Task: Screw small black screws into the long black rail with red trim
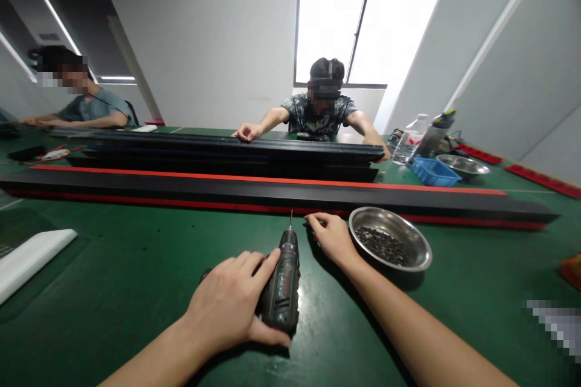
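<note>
My left hand (pixel 231 290) is wrapped round a dark cordless drill (pixel 284 290), which lies low over the table with its thin bit pointing forward. The bit's tip is close to the red lower edge of a long black bar with red strips (pixel 218 190). Just right of the bit, my right hand (pixel 331 236) has thumb and forefinger pinched together at the bar's near edge. Whatever those fingertips may hold is too small to make out. Beside that hand stands a steel bowl (pixel 420 242) containing many small dark screws (pixel 384 245).
Behind the bar lie more long black profiles (pixel 295 151), with a person's hand (pixel 248 132) on them. Back right are a blue plastic basket (pixel 436 172), a water bottle (pixel 411 139) and another steel bowl (pixel 476 164). A white strip (pixel 34 257) lies at left.
</note>
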`<state>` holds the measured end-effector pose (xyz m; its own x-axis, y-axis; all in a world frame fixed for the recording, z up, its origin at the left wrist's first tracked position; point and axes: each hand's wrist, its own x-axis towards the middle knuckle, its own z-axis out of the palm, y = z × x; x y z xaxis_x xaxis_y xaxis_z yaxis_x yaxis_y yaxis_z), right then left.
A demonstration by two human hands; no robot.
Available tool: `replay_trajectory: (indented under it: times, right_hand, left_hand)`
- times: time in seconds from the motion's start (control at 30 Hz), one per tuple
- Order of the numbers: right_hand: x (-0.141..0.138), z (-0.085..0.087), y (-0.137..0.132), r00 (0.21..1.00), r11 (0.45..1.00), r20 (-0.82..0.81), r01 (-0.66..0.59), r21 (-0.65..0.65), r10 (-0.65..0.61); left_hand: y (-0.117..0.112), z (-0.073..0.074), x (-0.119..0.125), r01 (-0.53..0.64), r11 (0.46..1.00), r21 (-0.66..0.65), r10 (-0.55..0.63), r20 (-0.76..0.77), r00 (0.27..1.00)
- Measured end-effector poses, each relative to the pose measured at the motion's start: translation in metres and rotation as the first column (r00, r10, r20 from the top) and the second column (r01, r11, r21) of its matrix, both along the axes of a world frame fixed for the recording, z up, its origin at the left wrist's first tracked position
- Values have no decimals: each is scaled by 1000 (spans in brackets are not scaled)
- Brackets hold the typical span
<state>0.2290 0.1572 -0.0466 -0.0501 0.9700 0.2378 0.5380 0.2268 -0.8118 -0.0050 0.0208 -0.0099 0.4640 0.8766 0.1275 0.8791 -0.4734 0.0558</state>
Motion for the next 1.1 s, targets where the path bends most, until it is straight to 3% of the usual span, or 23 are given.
replay_trajectory:
  times: [0.27,0.47,0.57,0.7,0.87,1.0,1.1]
  right_hand:
    - [-2,0,-4,997,998,71,-12,61,8]
    - [-6,6,-8,979,991,184,-104,82,87]
    - [-8,25,-13,962,986,224,-162,21,154]
    - [-2,64,-19,924,980,327,-193,-46,198]
    - [38,107,-14,822,998,568,-5,-69,43]
    - [75,119,-4,719,980,695,132,-148,8]
    - [90,120,3,696,958,717,172,-230,48]
  left_hand:
    - [1,-4,2,-3,999,42,4,-12,1000]
    - [3,-5,1,21,999,43,-21,-8,1000]
    - [4,-6,1,27,998,55,-27,-4,1000]
    - [2,-5,0,25,998,51,-26,19,999]
    - [0,-2,0,21,999,41,-22,45,999]
    - [-2,-1,0,31,998,54,-34,57,998]
    - [-3,0,-1,38,998,56,-41,57,997]
